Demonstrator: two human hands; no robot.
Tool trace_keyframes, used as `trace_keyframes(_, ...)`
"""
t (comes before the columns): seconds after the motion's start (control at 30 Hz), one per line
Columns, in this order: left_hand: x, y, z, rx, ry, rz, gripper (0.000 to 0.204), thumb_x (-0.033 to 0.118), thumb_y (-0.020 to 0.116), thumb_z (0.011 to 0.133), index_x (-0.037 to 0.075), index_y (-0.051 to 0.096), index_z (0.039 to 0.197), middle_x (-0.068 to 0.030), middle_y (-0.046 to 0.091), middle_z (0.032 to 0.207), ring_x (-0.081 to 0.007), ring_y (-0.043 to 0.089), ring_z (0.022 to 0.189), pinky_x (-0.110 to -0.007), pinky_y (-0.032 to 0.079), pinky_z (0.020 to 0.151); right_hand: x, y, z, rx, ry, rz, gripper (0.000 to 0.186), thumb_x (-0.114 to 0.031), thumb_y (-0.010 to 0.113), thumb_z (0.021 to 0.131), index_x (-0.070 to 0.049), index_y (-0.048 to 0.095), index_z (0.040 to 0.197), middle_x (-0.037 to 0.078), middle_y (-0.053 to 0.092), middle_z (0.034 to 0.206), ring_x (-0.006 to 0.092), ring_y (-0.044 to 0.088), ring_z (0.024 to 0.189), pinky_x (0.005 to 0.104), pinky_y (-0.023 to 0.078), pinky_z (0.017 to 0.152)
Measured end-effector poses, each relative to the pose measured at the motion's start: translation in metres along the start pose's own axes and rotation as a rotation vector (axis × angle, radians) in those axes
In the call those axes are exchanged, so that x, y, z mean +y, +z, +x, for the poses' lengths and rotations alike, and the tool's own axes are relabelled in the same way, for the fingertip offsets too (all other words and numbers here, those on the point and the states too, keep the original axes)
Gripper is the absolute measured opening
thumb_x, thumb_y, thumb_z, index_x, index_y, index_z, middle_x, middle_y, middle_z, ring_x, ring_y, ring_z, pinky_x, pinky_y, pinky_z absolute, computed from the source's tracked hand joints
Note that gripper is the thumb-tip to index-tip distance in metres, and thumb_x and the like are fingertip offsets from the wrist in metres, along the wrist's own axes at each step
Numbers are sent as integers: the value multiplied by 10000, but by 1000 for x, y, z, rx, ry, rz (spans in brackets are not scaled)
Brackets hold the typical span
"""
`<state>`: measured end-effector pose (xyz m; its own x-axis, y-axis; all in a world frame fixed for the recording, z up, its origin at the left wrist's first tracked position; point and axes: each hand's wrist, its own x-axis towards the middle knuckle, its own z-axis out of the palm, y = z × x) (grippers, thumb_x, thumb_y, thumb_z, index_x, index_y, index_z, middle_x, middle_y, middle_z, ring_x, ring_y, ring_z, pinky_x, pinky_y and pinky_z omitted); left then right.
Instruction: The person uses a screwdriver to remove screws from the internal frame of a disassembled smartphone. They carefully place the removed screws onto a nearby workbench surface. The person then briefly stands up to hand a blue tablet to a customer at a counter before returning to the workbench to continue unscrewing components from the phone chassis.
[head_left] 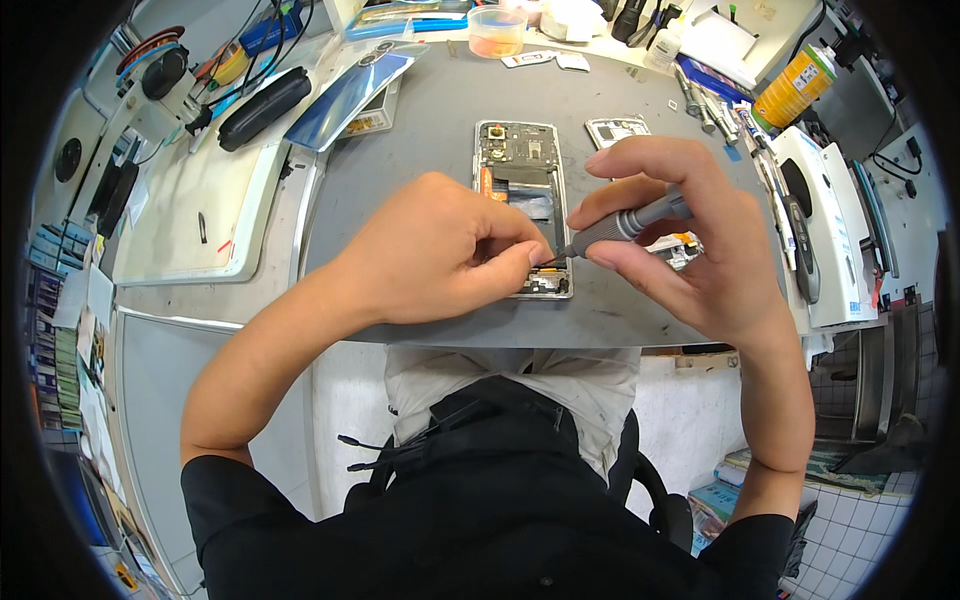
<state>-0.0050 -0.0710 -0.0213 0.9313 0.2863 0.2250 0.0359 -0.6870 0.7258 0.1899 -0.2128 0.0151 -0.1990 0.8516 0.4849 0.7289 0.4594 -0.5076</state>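
An opened smartphone (529, 150) lies upright before me on the grey mat, its circuit board bare at the far end. My right hand (700, 240) grips a grey screwdriver (625, 224), its tip slanting down to the left over the phone's near part. From the other side my left hand (450, 250) reaches across the phone, thumb and forefinger pinched together beside that tip. What the pinch holds, if anything, is too small to make out. The left hand hides part of the phone's left edge. Behind my right hand sits another phone part (618, 128), partly covered.
A blue glossy phone back panel (350, 95) leans on a small box at the left, near a black pouch (264, 108) on a white tray (190, 255). Across the back stands a clear round tub (497, 32). Tools and a yellow can (795, 88) line the right side.
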Motion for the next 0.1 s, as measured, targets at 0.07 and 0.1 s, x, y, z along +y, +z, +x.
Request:
trace_keyframes(0.07, 1, -2, -3, -67, 0, 49, 185, 113, 612, 909, 25, 767, 958, -86, 701, 695, -148, 608, 571, -285, 468, 553, 5, 1, -2, -55, 11, -5, 521, -23, 774, 840, -64, 516, 1291, 71, 633, 1254, 247, 740, 974, 266, 587, 637)
trace_keyframes(0.1, 1, -2, -4, -68, -1, 49, 185, 113, 612, 909, 25, 767, 958, -86, 701, 695, -148, 608, 571, -285, 468, 553, 9, 1, -3, -85, 1, 2, 531, -27, 776, 840, -64, 513, 1299, 76, 599, 1313, 254, 739, 986, 263, 588, 646)
